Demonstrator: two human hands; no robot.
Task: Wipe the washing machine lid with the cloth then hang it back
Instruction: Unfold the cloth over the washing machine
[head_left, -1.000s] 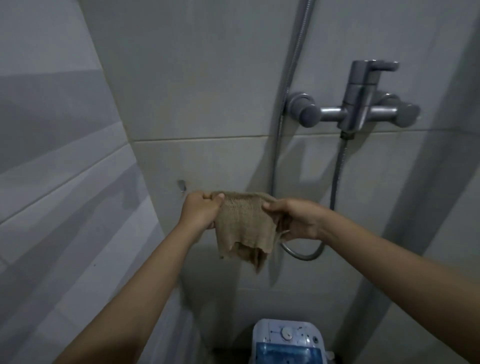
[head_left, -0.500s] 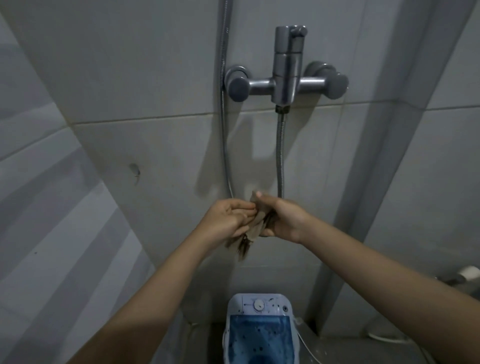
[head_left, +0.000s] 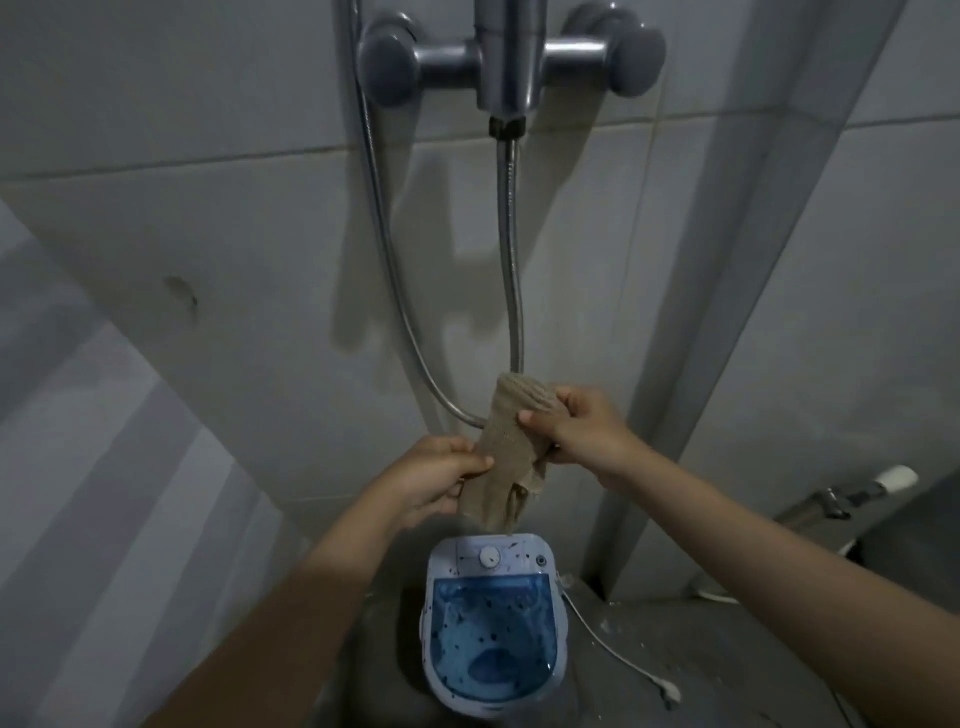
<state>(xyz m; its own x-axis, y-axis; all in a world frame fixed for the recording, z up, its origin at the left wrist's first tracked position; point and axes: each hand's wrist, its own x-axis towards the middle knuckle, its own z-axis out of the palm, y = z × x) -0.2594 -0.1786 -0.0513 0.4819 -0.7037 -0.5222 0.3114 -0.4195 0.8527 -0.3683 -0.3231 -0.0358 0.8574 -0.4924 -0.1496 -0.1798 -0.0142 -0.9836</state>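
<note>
Since half a second ago the hands have drawn apart and the bunched cloth (head_left: 506, 447) is stretched out again into a long roll, held in the air above the washing machine (head_left: 493, 623). Its spotted blue lid (head_left: 491, 639) looks unwiped, so wiping probably comes next. The left hand (head_left: 436, 475) pinches the lower end closed; the right hand (head_left: 576, 428) is clenched around the upper part, by the shower hose (head_left: 511, 260).

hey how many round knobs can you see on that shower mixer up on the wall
2. One knob sits at the left end of the shower mixer, beside the hose; the other knob sits at the right end. The mixer's top is cut off by the frame, so more may be hidden.
</note>
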